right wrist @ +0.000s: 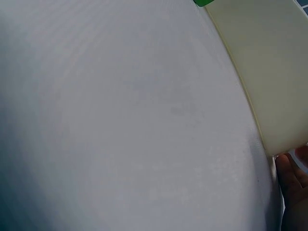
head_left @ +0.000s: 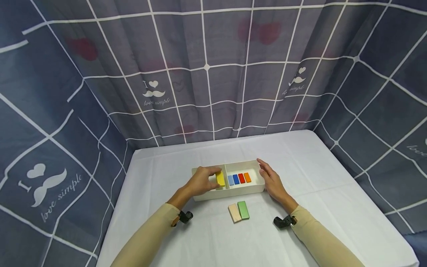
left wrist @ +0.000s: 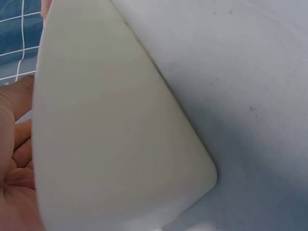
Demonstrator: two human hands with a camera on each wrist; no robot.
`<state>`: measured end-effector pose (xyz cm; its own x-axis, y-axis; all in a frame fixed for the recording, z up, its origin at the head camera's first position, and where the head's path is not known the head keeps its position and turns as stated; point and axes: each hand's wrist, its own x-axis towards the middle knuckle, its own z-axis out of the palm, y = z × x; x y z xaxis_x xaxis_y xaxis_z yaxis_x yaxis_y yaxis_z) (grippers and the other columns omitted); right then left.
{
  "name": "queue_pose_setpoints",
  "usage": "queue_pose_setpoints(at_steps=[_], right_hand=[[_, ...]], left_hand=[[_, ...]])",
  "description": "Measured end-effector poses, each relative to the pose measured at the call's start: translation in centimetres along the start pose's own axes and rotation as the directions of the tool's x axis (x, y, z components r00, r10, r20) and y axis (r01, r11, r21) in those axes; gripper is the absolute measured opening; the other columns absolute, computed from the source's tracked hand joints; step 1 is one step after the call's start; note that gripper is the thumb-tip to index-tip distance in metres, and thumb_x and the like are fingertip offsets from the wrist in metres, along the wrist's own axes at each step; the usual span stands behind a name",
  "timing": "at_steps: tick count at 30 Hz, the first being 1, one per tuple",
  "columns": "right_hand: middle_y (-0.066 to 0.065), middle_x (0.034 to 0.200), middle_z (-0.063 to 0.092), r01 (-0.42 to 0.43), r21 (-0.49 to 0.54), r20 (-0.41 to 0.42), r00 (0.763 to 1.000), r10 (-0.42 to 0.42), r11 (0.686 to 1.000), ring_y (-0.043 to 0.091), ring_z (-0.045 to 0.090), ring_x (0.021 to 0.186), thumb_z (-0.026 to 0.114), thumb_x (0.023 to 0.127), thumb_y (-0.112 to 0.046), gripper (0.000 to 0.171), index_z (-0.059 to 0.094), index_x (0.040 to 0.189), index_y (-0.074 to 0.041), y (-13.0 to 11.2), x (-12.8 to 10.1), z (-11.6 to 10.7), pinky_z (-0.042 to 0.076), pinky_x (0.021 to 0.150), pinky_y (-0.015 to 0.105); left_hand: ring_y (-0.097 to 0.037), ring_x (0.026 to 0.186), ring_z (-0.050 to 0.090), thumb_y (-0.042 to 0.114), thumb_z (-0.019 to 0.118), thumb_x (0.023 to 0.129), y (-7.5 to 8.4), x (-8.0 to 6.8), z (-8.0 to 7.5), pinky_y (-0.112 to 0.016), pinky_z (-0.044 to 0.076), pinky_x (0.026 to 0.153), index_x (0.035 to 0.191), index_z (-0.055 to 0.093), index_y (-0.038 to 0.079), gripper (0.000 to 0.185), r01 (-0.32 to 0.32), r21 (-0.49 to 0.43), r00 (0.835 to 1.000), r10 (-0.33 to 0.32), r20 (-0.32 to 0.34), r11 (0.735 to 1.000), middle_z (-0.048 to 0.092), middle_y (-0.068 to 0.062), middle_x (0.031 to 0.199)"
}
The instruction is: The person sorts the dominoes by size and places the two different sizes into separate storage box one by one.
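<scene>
A shallow white box (head_left: 230, 192) with a divider stands across the table. My left hand (head_left: 200, 181) reaches over its left compartment and pinches a yellow block (head_left: 220, 179), fingertips at the far end and thumb at the near end. In the left wrist view the box wall (left wrist: 110, 125) hides the block and part of the left hand (left wrist: 17, 163). My right hand (head_left: 274, 183) grips the right end of the box, thumb at the rim. The right wrist view shows its fingers (right wrist: 288, 180) at the box corner.
In the right compartment several blocks stand in a row: light blue (head_left: 231, 180), dark blue (head_left: 236, 179), red (head_left: 241, 178) and orange (head_left: 247, 177). A beige block (head_left: 234, 213) and a green block (head_left: 243, 210) lie before the box on the white tablecloth (head_left: 160, 167). Checked curtains (head_left: 186, 89) surround the table.
</scene>
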<state>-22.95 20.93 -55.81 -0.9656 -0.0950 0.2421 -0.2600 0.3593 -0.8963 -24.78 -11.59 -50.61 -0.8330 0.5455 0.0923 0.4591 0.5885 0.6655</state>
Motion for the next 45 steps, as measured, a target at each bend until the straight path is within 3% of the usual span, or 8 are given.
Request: queue_pose_setpoints(at_steps=[8, 16, 27, 34, 45], right_hand=[[0.027, 0.168, 0.047, 0.0, -0.012, -0.006, 1.0, 0.0, 1.0, 0.049, 0.044, 0.156, 0.048, 0.117, -0.007, 0.05, 0.044, 0.167, -0.006, 3.3, 0.9, -0.1, 0.034, 0.127, 0.067], [0.025, 0.168, 0.047, 0.001, -0.01, 0.003, 1.0, -0.001, 1.0, 0.047, 0.044, 0.157, 0.048, 0.118, -0.011, 0.05, 0.044, 0.167, -0.008, 3.2, 0.8, -0.2, 0.035, 0.127, 0.067], [0.024, 0.17, 0.045, -0.011, 0.013, 0.011, 1.0, 0.011, 1.0, 0.048, 0.04, 0.159, 0.048, 0.118, -0.012, 0.049, 0.045, 0.167, -0.008, 3.1, 0.7, -0.2, 0.031, 0.13, 0.066], [0.023, 0.17, 0.046, -0.019, -0.024, 0.005, 1.0, 0.019, 1.0, 0.046, 0.041, 0.159, 0.047, 0.119, -0.018, 0.049, 0.045, 0.168, -0.013, 3.7, 0.9, -0.1, 0.033, 0.129, 0.066], [0.023, 0.17, 0.047, -0.032, -0.015, 0.009, 0.999, 0.032, 0.999, 0.046, 0.041, 0.159, 0.048, 0.118, -0.018, 0.049, 0.046, 0.167, -0.013, 3.2, 0.8, -0.1, 0.033, 0.13, 0.066]], left_hand=[[-0.037, 0.129, 0.072, 0.007, 0.091, 0.09, -0.4, 0.9, 0.8, -0.046, 0.061, 0.109, 0.147, 0.067, -0.001, 0.061, 0.004, 0.027, 1.0, -0.005, 0.025, 1.0, 0.071, -0.016, 0.146], [-0.033, 0.129, 0.072, 0.008, 0.091, 0.09, -0.7, 1.6, 1.3, -0.046, 0.06, 0.11, 0.146, 0.068, 0.001, 0.061, -0.001, 0.092, 0.999, -0.003, 0.051, 0.996, 0.074, -0.014, 0.142], [-0.028, 0.13, 0.069, 0.004, 0.092, 0.087, -0.6, 2.2, 1.6, -0.043, 0.056, 0.116, 0.147, 0.068, 0.002, 0.064, 0.06, 0.092, 0.992, -0.07, 0.101, 0.994, 0.072, -0.013, 0.145], [-0.027, 0.117, 0.071, 0.004, 0.093, 0.087, -0.7, 2.4, 1.7, -0.043, 0.06, 0.106, 0.145, 0.069, 0.0, 0.063, 0.031, 0.126, 0.993, -0.046, 0.113, 0.991, 0.075, -0.016, 0.138], [-0.031, 0.137, 0.067, 0.013, 0.092, 0.09, -0.7, 2.3, 1.5, -0.049, 0.052, 0.121, 0.149, 0.067, 0.003, 0.066, 0.072, 0.134, 0.992, -0.085, 0.095, 0.988, 0.073, -0.013, 0.145]])
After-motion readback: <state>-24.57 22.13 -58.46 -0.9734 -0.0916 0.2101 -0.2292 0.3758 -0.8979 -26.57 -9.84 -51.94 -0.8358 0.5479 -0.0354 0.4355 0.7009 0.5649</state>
